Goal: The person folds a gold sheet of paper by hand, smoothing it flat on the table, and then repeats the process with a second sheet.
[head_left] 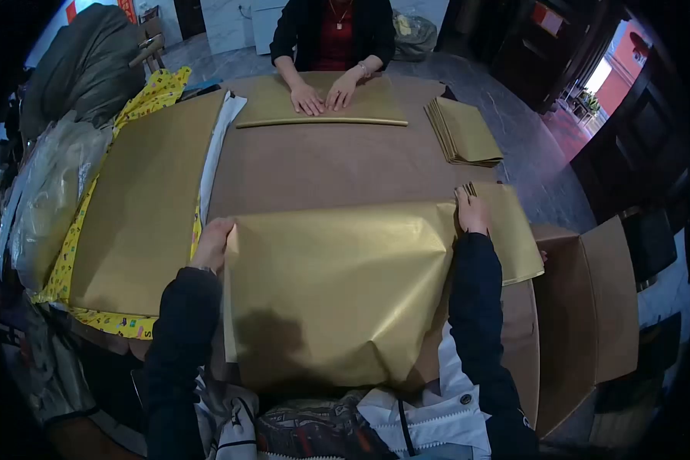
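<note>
The left hand (217,239) and right hand (474,212) pinch the gold sheet's (337,284) upper corners; uneven pulling could crease its slack right side, beside the right hand.

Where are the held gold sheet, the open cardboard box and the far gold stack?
Held gold sheet (330,276), head view: middle of its broad face.
Open cardboard box (612,299), head view: right-hand panel.
Far gold stack (470,134), head view: upper surface.
</note>
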Motion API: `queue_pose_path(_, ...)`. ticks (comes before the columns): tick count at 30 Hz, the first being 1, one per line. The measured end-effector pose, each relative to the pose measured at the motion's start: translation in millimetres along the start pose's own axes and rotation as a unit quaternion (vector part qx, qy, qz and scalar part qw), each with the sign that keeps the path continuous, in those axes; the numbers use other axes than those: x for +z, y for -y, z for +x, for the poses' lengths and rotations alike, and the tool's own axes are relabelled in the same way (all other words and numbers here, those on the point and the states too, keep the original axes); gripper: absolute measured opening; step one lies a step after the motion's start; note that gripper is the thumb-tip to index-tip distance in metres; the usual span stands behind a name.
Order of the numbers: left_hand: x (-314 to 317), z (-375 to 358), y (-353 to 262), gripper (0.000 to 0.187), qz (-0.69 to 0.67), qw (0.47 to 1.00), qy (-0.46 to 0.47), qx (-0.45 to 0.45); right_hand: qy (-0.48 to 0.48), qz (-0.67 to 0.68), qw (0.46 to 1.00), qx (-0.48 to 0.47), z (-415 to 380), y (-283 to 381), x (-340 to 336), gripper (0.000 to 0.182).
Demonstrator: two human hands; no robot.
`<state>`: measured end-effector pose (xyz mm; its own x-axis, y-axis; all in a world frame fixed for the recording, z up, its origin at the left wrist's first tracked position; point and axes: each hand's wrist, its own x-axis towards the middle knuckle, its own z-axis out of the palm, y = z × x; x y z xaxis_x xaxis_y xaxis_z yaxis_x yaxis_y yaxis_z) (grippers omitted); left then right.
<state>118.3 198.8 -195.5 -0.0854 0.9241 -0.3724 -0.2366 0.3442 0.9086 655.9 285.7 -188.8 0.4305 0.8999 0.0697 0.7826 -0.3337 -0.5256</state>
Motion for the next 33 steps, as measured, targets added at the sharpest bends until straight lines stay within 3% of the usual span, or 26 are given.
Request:
queue_pose_path(1, -6, 9, 0, 0.024, 0.001, 0.999, 0.042, -0.014, 0.015, 0.007, 1.0, -0.008, 5, -2, 4, 0.062)
queue_pose_path(2, -15, 26, 13, 0.023, 0.031, 0.997, -0.065, -0.004, 0.029, 0.013, 0.999, -0.014, 7, -6, 8, 0.062)
queue_pose_path(3, -11, 26, 10, 0.023, 0.032, 0.997, -0.065, -0.009, 0.0, 0.044, 0.998, -0.035, 2, -8, 11, 0.061)
queue_pose_path(5, -5, 24, 3, 0.023, 0.027, 0.999, -0.028, 0.0, 0.019, 0.088, 0.994, -0.054, -5, -14, 9, 0.059)
queue_pose_path(6, 5, 17, 0, 0.019, -0.002, 0.998, -0.064, 0.015, 0.032, 0.09, 0.993, -0.064, -3, -21, 11, 0.058)
queue_pose_path(9, -1, 22, 4, 0.018, -0.031, 0.998, -0.05, 0.017, 0.057, 0.186, 0.978, -0.079, -21, -29, 7, 0.046)
queue_pose_path(12, -22, 44, 18, 0.018, -0.018, 0.999, -0.043, 0.02, 0.106, 0.103, 0.985, -0.093, -39, -33, -7, 0.045)
queue_pose_path(16, -18, 46, 12, 0.021, -0.049, 0.997, -0.054, 0.003, 0.152, 0.156, 0.975, -0.05, -70, -28, -22, 0.038)
queue_pose_path(20, -10, 25, -4, 0.034, 0.147, 0.98, -0.113, 0.068, 0.151, 0.138, 0.979, -0.019, -52, -51, 2, 0.034)
queue_pose_path(24, -7, -17, -4, 0.033, 0.181, 0.978, -0.074, 0.075, 0.112, 0.061, 0.988, -0.081, -40, -60, 8, 0.037)
queue_pose_path(26, -11, -35, 3, 0.029, 0.3, 0.946, -0.091, 0.082, 0.123, 0.094, 0.985, -0.076, -43, -60, 7, 0.037)
queue_pose_path(28, -13, -50, 11, 0.026, 0.223, 0.972, -0.069, 0.029, 0.118, 0.099, 0.985, -0.081, -38, -68, 16, 0.036)
queue_pose_path(30, -25, -51, 33, 0.025, 0.213, 0.971, -0.043, 0.099, 0.109, 0.081, 0.987, -0.089, -24, -81, 26, 0.036)
queue_pose_path(33, -10, -67, 25, 0.023, 0.19, 0.978, -0.023, 0.088, 0.14, 0.143, 0.979, -0.044, -7, -101, 40, 0.038)
